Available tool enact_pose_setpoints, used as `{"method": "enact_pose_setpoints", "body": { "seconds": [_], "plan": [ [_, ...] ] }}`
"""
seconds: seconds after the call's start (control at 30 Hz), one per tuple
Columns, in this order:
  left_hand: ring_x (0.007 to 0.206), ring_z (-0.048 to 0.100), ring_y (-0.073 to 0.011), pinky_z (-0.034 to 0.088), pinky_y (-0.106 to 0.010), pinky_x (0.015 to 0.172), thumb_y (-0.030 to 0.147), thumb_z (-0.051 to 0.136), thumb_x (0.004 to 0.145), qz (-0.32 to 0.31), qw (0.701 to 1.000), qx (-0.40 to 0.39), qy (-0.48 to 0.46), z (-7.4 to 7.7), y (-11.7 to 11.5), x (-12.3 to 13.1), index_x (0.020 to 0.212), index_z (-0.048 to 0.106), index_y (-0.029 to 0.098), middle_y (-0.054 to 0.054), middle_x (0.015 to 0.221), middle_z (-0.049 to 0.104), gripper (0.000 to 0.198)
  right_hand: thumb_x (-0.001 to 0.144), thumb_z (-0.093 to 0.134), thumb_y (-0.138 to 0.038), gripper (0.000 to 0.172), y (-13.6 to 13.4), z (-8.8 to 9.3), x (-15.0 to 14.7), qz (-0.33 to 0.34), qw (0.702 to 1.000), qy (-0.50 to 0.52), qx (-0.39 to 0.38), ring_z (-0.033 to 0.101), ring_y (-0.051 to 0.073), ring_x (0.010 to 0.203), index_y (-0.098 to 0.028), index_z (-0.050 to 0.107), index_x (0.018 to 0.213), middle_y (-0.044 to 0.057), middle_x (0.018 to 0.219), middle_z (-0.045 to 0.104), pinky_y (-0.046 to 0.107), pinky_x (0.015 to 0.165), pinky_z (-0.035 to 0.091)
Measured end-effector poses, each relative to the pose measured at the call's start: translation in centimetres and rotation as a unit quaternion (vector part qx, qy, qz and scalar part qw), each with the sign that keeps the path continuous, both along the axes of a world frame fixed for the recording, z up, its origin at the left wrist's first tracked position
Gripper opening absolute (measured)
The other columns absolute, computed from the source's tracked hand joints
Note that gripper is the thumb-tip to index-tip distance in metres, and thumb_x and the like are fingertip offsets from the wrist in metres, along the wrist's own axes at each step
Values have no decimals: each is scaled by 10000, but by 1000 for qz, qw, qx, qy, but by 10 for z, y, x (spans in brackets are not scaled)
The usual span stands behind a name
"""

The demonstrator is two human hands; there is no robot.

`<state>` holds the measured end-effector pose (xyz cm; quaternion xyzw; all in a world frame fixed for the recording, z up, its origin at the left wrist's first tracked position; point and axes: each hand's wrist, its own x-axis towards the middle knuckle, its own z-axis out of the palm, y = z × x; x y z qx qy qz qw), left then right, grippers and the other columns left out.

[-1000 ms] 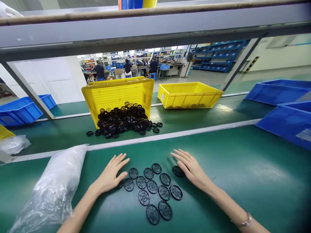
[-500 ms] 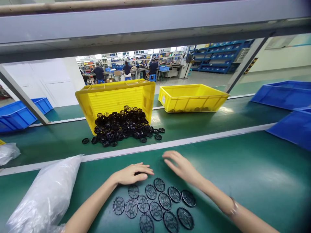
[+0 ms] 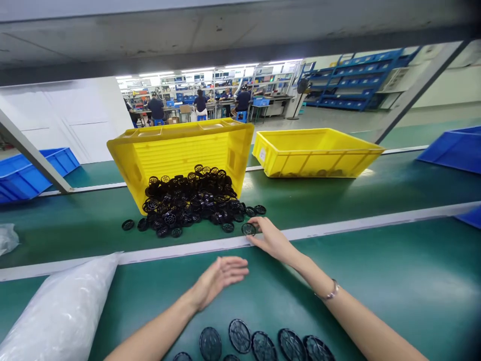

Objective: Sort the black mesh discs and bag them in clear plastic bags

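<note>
My right hand [image 3: 271, 238] reaches forward across the white strip [image 3: 158, 250], its fingertips on a black round disc [image 3: 248, 229] at the near edge of the heap. Its fingers are stretched out. My left hand [image 3: 221, 275] hovers open over the green table [image 3: 376, 281], palm turned inward, holding nothing. A heap of black round grille discs [image 3: 191, 200] spills from a tipped yellow bin [image 3: 180, 150]. A row of the same discs [image 3: 263, 346] lies flat at the bottom edge, near my forearms.
A clear plastic bag [image 3: 56, 316] lies at the left front. A second yellow bin [image 3: 315, 153] stands upright to the right of the tipped one. Blue bins [image 3: 30, 170] sit far left and far right [image 3: 451, 145]. People work at benches in the background.
Both hands left the laid-out discs and moved forward. The right hand reached to the heap's edge; the left lifted off the table. The view tilted up, so the laid-out discs dropped to the bottom edge.
</note>
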<state>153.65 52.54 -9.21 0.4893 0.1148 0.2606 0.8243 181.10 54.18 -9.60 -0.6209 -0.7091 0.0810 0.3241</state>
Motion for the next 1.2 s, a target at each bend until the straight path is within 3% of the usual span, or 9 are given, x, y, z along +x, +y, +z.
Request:
{"method": "enact_pose_setpoints", "body": {
  "seconds": [0.2,0.37,0.43,0.53,0.6,0.7,0.83,1.03,1.2],
  "plan": [
    [1324,516,-298,312,-485,1181,575,445,957,223,973,-48,-31,-7,31,-11,1252,630,169,-143,1407,578,535,862,667,-267,282,-40,28,-58,212,970,-2,-116,568,223,994,-214,552,1114,70,1104,605,360,883,485],
    [1205,592,-271,420,-446,1080,494,448,982,195,954,194,118,-2,27,-15,1192,648,179,-137,1289,648,428,897,671,-396,246,-49,47,-75,403,885,16,-235,612,206,1019,-227,658,1074,37,1084,677,317,903,480],
    [1157,606,-254,431,-419,1050,450,462,985,160,915,316,192,2,21,-15,1184,657,196,-121,1238,670,378,961,569,-425,238,-32,46,-61,360,903,40,-231,646,193,928,-227,674,1040,26,1001,707,301,836,500],
    [1133,602,-240,432,-389,1028,404,475,980,132,865,416,247,8,15,-14,1185,660,211,-105,1195,681,337,973,496,-349,210,8,34,-26,104,991,2,-86,641,235,955,-224,651,1040,70,1037,701,348,848,506],
    [1115,607,-231,439,-373,1015,387,462,983,128,859,424,257,9,13,-14,1159,670,208,-100,1168,688,325,922,534,-309,211,34,22,-4,-37,998,-51,-12,611,286,1042,-222,625,1092,110,1099,682,407,898,498],
    [1110,608,-225,438,-362,1012,385,449,988,128,862,418,258,9,15,-14,1139,679,213,-92,1160,694,325,904,511,-299,246,54,10,14,-100,993,-66,5,590,335,1064,-202,601,1111,153,1073,678,463,877,502],
    [1103,612,-212,430,-342,1016,385,365,1016,130,870,404,249,8,18,-14,1121,692,213,-80,1149,702,384,956,413,-327,267,32,12,3,-83,996,-23,-16,636,268,876,-195,597,1097,108,906,691,381,759,522],
    [1086,616,-207,430,-336,996,374,360,1017,156,873,386,255,7,19,-14,1121,668,217,-68,1147,696,361,919,531,-373,234,-51,32,-43,232,921,118,-290,599,146,673,-206,664,1015,34,899,670,259,608,493],
    [1080,617,-213,432,-345,994,375,392,1006,154,870,394,253,7,18,-14,1108,668,212,-76,1135,695,337,906,551,-269,140,-50,37,-54,234,943,53,-230,623,160,744,-217,677,939,31,910,669,273,695,505]
  ]
}}
